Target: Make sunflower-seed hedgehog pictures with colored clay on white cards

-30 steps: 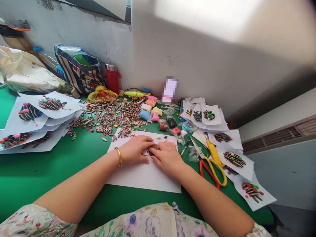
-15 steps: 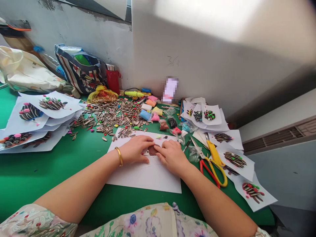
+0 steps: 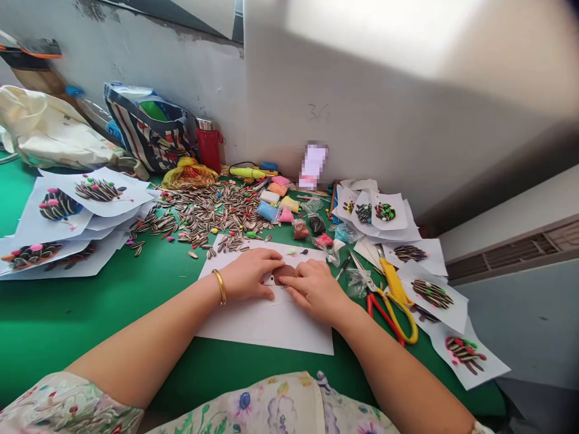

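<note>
A flat brown piece of modelling clay (image 3: 283, 273) lies on a white sheet of paper (image 3: 266, 325) in front of me. My right hand (image 3: 316, 289) presses the clay with its extended index fingertip, the other fingers partly curled and touching the paper side. Just left of the clay, my left hand (image 3: 253, 274) rests on the sheet with thumb and fingers apart. Its fingertips reach the clay's left edge. Between the hands a small drawn face with an eye shows beside the clay. Small dark and pale green clay bits (image 3: 304, 251) sit above the hands on the paper.
Sunflower seeds (image 3: 212, 211) spread behind the sheet. Bagged clays (image 3: 268, 211) lie near them. Scissors (image 3: 375, 289) and a yellow cutter (image 3: 392, 280) are at right. Finished seed pictures (image 3: 102, 190) are stacked on both sides. A red bottle (image 3: 208, 147) stands by the wall.
The brown clay looks flatter and wider than before. My right fingertips have shifted slightly lower over it. My left hand stays nearly in place.
</note>
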Motion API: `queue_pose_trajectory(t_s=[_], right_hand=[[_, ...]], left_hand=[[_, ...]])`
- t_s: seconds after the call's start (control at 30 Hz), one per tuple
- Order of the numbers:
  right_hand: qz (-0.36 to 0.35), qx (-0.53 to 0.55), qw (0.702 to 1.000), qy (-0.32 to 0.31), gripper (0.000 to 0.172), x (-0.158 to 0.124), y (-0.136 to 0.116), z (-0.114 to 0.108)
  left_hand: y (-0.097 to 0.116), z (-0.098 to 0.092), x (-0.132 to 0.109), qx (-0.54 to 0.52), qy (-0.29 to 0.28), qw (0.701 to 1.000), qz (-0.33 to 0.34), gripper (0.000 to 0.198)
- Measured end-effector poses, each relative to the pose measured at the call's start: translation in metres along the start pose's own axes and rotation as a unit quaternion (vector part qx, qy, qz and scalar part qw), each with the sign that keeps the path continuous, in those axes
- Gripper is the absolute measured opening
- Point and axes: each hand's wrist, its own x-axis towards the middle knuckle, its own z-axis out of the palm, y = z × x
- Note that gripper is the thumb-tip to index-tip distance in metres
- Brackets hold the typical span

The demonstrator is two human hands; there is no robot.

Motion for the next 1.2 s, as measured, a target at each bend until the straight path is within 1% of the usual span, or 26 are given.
queue_pose_trajectory(t_s=[0.27, 0.7, 0.9, 1.0, 1.2], right_hand=[[-0.029, -0.005, 1.000, -0.003, 0.027, -0.0039, 0.0018, -0.0005], [-0.032, -0.005, 0.999, -0.013, 0.030, -0.0011, -0.0022, 0.0027], [-0.022, -0.009, 1.000, -0.006, 0.034, 0.0005, -0.0051, 0.0044], [-0.019, -0.003, 1.000, -0.007, 0.033, 0.0012, -0.0053, 0.0040], [0.026, -0.011, 0.999, 0.020, 0.032, -0.0003, 0.0027, -0.0012]], left_hand=[[0.0001, -0.0005, -0.0001, 0.004, -0.009, 1.000, -0.008, 0.070], [-0.0002, 0.0001, 0.0001, 0.006, -0.001, 1.000, -0.002, 0.067], [-0.0005, 0.0005, 0.0002, 0.007, 0.001, 1.000, 0.005, 0.064], [-0.0005, 0.0006, 0.0001, 0.006, 0.001, 1.000, 0.006, 0.065], [-0.0004, 0.0004, 0.0002, 0.001, -0.003, 1.000, 0.001, 0.070]])
